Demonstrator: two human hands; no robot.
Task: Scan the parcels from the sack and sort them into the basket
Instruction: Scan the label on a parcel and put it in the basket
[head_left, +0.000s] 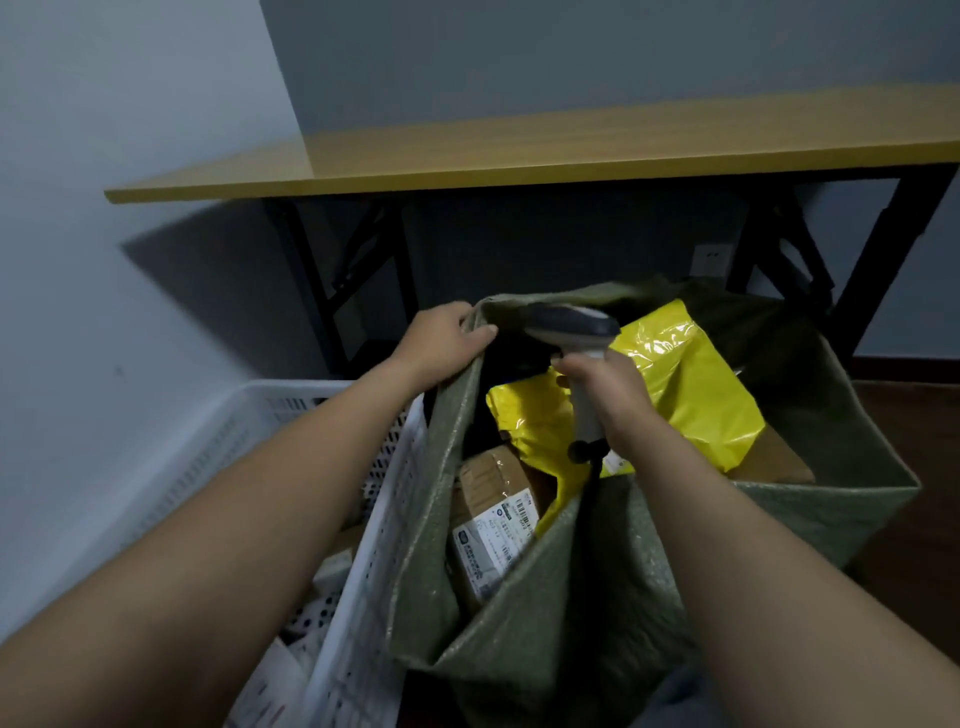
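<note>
A green woven sack (582, 582) stands open in front of me. Inside lie yellow plastic parcels (696, 384) and a brown cardboard parcel (493, 525) with a white barcode label. My left hand (441, 348) grips the sack's far left rim and holds it open. My right hand (608, 395) holds a grey and white barcode scanner (571, 327) by its handle, head pointing left over the sack's mouth. A white perforated plastic basket (374, 519) stands against the sack's left side, with a few pale parcels partly visible inside it.
A yellow-topped folding table (519, 156) with black legs stands against the wall behind the sack. A grey wall closes off the left side. Dark wooden floor (914, 447) shows at the right.
</note>
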